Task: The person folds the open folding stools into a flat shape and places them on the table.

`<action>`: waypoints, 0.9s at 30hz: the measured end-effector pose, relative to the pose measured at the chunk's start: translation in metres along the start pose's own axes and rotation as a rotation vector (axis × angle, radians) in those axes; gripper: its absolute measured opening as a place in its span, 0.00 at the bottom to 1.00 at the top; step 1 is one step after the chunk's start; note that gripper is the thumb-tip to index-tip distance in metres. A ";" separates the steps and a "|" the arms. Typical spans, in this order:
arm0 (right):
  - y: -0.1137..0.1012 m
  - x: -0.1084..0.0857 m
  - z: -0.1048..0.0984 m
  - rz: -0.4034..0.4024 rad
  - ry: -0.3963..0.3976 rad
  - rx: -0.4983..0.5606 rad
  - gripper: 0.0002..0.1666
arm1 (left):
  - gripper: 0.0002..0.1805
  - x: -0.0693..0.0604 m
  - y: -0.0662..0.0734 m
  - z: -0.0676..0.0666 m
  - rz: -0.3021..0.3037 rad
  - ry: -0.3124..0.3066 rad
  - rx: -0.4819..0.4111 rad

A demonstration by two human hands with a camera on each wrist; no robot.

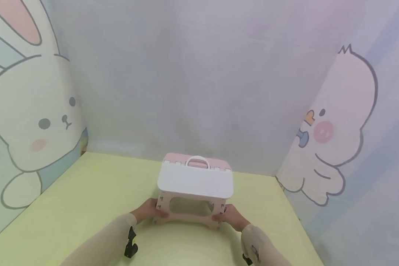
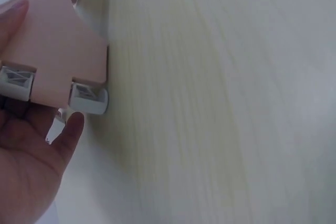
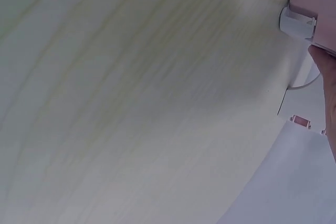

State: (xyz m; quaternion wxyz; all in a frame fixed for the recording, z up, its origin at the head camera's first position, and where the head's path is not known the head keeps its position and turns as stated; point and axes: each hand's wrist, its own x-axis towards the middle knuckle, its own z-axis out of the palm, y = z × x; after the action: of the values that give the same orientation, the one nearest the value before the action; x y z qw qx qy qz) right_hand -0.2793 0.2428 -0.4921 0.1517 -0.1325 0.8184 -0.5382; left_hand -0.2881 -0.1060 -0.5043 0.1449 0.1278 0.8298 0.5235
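A pink-and-white folding step stool (image 1: 195, 180) is unfolded in the middle of the head view, its white top facing me and a white carry handle at the back. My left hand (image 1: 149, 211) grips the pink leg panel at its left side, thumb across the front. On the opposite side, my right hand (image 1: 233, 217) holds the leg panel the same way. The left wrist view has the panel's lower corner (image 2: 65, 45) with white hinge pieces, beside the left fingers. In the right wrist view, only part of the right hand (image 3: 330, 85) shows, against the pink leg (image 3: 321, 1).
The stool is over a pale yellow wood-grain table (image 1: 96, 192). Cloth walls surround the table, with a rabbit drawing (image 1: 36, 122) at left and a chick drawing (image 1: 342, 111) at right. Black straps (image 1: 131, 244) hang at the wrists.
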 end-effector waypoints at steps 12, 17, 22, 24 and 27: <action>0.000 0.001 -0.002 0.009 -0.014 -0.013 0.30 | 0.33 0.004 -0.004 0.000 -0.013 0.000 -0.007; 0.000 0.002 -0.004 0.012 -0.026 -0.001 0.31 | 0.33 0.006 -0.003 -0.002 0.000 -0.013 -0.001; -0.001 0.002 -0.004 0.013 -0.030 -0.004 0.31 | 0.32 0.006 -0.004 -0.003 0.026 -0.029 -0.015; 0.000 0.002 -0.003 0.011 -0.034 -0.002 0.31 | 0.33 0.005 -0.005 -0.003 0.031 -0.032 -0.020; 0.000 0.002 -0.002 0.009 -0.042 0.006 0.31 | 0.33 0.004 -0.005 -0.002 0.026 -0.030 -0.019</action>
State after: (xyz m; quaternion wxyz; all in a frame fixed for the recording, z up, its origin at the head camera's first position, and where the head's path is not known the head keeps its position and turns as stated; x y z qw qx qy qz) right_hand -0.2823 0.2440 -0.4915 0.1717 -0.1394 0.8140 -0.5371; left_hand -0.2928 -0.1089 -0.5085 0.1519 0.1452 0.8207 0.5313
